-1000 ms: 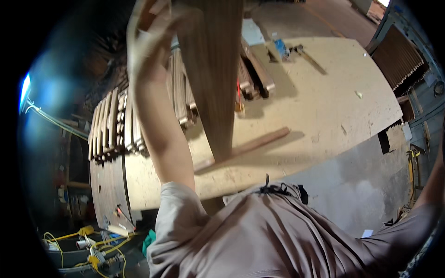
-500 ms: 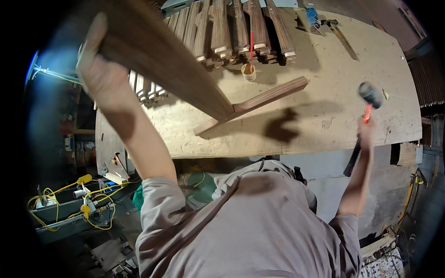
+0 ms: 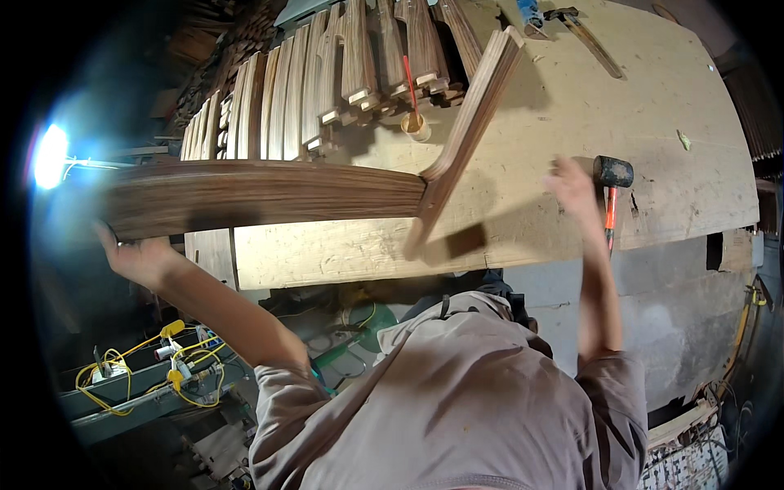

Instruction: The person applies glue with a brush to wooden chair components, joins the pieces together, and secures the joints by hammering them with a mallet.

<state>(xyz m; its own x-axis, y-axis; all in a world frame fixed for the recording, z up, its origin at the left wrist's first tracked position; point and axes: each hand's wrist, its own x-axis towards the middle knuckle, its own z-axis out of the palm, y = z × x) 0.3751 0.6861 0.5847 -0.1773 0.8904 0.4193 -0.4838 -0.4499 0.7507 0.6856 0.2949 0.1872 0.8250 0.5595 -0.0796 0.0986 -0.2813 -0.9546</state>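
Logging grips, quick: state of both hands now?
Left hand: holding the wide wooden board.
Right hand: seemingly empty; too blurred to tell whether open.

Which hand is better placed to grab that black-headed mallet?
Probably the right. The right hand, though blurred, looks empty and is close beside the mallet. The left hand is far over to the left, holding up one end of the long wooden board.
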